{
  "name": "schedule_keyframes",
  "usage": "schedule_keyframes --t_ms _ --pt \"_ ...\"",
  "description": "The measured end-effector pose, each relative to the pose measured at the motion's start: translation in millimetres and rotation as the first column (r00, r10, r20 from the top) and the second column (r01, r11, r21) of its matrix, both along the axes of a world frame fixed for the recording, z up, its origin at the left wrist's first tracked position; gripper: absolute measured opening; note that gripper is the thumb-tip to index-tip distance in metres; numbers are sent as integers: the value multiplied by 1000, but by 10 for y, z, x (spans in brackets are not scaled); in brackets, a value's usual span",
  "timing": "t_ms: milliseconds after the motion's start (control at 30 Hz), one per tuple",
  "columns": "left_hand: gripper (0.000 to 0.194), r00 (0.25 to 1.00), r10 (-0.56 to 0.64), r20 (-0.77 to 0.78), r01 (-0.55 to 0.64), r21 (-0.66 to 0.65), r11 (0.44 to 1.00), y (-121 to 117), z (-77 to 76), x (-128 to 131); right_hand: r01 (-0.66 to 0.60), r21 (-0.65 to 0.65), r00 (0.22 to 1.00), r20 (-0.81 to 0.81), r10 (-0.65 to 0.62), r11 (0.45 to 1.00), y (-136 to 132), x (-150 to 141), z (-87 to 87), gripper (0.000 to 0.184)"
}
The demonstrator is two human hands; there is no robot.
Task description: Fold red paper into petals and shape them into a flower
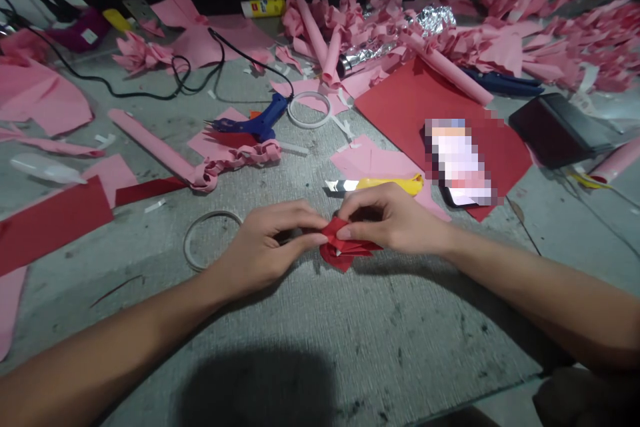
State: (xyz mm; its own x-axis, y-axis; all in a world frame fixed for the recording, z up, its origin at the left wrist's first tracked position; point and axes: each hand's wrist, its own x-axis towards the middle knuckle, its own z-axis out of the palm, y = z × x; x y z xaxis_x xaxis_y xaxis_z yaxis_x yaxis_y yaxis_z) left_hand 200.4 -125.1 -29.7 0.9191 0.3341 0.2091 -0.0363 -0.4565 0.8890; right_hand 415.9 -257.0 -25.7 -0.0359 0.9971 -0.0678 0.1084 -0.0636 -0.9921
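A small folded red paper flower (345,255) is pinched between both hands above the middle of the table. My left hand (273,240) grips its left edge between thumb and fingers. From the right, my right hand (387,220) holds its upper side with the thumb in front. Part of the paper is hidden behind the fingers. Just beyond the right hand lies a yellow utility knife (385,185) with its blade out, pointing left. A roll of tape (187,243) lies flat beside my left hand, partly covered by it.
A blue glue gun (267,121) with a black cord lies farther back, near a white tape ring (310,125). A red paper sheet (400,103) lies at right under a lit phone (457,160). Behind are pink paper scraps (345,20), a dark wallet (555,127) and a glue stick (263,8).
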Motion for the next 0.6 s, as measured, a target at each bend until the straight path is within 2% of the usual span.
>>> schedule_keyframes --t_ms 367,533,600 --pt "4 989 146 5 -147 25 989 -66 -31 -21 20 -7 999 50 -19 1000 -9 -38 20 14" --pt "7 996 4 -88 -11 -83 997 14 -25 16 24 -10 999 -37 -24 1000 2 -9 -3 16" --pt "10 996 -3 -90 -3 -60 998 22 -13 14 18 -20 997 -71 -19 1000 7 15 -6 21"
